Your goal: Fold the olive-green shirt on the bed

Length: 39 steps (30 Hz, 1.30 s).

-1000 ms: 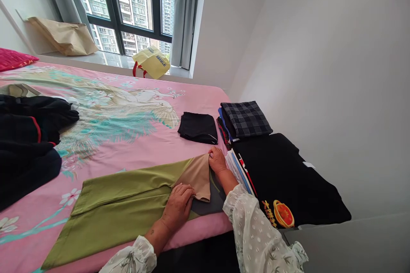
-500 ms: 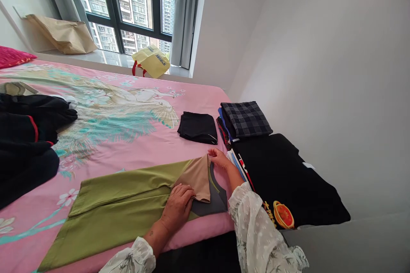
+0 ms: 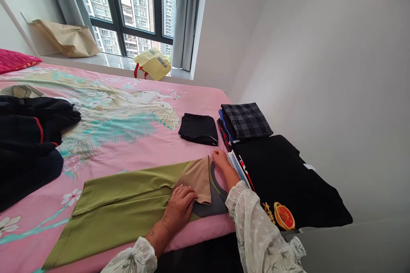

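Observation:
A folded T-shirt (image 3: 128, 204) with an olive-green body, a tan sleeve and a grey neck part lies lengthwise on the bed's near edge. My left hand (image 3: 181, 204) rests flat on it, fingers over the lower side of the tan sleeve (image 3: 201, 179). Beside the shirt's far right corner, just past the neckline, is my right hand (image 3: 221, 160). Its fingers are loosely bent and appear slightly apart from the cloth; the underside of that hand is hidden. The grey neck part (image 3: 209, 209) curves below my right wrist.
A folded black garment (image 3: 198, 129) lies beyond the shirt. To the right are a stack topped by checked cloth (image 3: 246, 120) and a black garment with an orange-slice print (image 3: 288, 179). Dark clothes (image 3: 28, 136) are heaped at left on the pink bedsheet (image 3: 144, 145). Bags sit by the window.
My right hand has shifted slightly right, away from the shirt's corner. My left hand stays on the sleeve. The view has moved a little.

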{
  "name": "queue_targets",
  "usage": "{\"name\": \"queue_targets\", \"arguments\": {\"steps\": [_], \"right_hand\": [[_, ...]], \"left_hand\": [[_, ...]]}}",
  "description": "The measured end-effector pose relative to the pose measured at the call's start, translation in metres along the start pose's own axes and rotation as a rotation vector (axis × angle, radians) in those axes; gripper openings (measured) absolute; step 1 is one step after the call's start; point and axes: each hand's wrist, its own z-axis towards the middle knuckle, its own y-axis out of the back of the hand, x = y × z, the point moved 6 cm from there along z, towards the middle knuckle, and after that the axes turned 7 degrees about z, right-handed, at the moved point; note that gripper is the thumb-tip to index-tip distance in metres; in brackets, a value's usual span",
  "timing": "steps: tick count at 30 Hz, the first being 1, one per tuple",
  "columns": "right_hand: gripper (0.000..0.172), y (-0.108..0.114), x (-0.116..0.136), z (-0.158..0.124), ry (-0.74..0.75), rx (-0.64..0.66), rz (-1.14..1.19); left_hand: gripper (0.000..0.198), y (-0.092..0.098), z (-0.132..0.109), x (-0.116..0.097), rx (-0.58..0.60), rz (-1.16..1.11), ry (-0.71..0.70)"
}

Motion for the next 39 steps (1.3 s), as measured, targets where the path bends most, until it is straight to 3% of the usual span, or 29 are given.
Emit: {"name": "queue_targets", "arguments": {"steps": [3,6,10,14,17,22,24,26,29,34,37,39], "right_hand": [[0.029,0.005,0.019,-0.013,0.02,-0.145,-0.081],[0.031,-0.001,0.035,-0.027,0.048,-0.126,-0.175],[0.047,-0.005,0.035,-0.038,-0.044,-0.068,-0.296],[0.031,-0.008,0.028,-0.038,-0.066,-0.009,-0.323],[0.018,-0.006,0.023,-0.039,-0.072,-0.036,-0.348],[0.029,-0.001,0.035,-0.056,0.017,-0.099,-0.377],[0.031,-0.011,0.049,-0.067,0.153,-0.041,-0.363],[0.031,-0.029,0.058,-0.077,0.305,0.113,-0.386],[0.039,-0.048,0.055,-0.083,0.375,0.303,-0.46],[0.052,-0.035,0.048,-0.08,0.277,0.244,-0.51],[0.054,-0.033,0.056,-0.09,0.375,0.224,-0.515],[0.056,-0.041,0.053,-0.099,0.388,0.327,-0.522]], "left_hand": [[0.022,0.001,0.0,-0.002,-0.006,0.01,-0.028],[0.022,0.002,0.0,-0.003,-0.01,0.016,-0.028],[0.021,0.003,0.0,-0.003,-0.015,0.008,-0.016],[0.021,0.003,0.0,-0.003,-0.014,0.006,-0.011],[0.022,0.002,-0.001,-0.002,-0.016,0.001,-0.01],[0.022,0.0,-0.002,0.0,-0.024,-0.027,-0.019],[0.022,0.001,-0.002,0.002,-0.046,-0.043,-0.016],[0.021,0.003,-0.001,0.003,-0.082,-0.062,-0.009],[0.022,0.008,0.0,0.002,-0.106,-0.077,-0.014],[0.024,0.02,0.003,-0.002,0.037,-0.065,-0.112],[0.032,0.032,0.006,0.017,0.053,0.038,0.019],[0.038,0.03,0.005,0.035,0.158,0.129,0.126]]}}
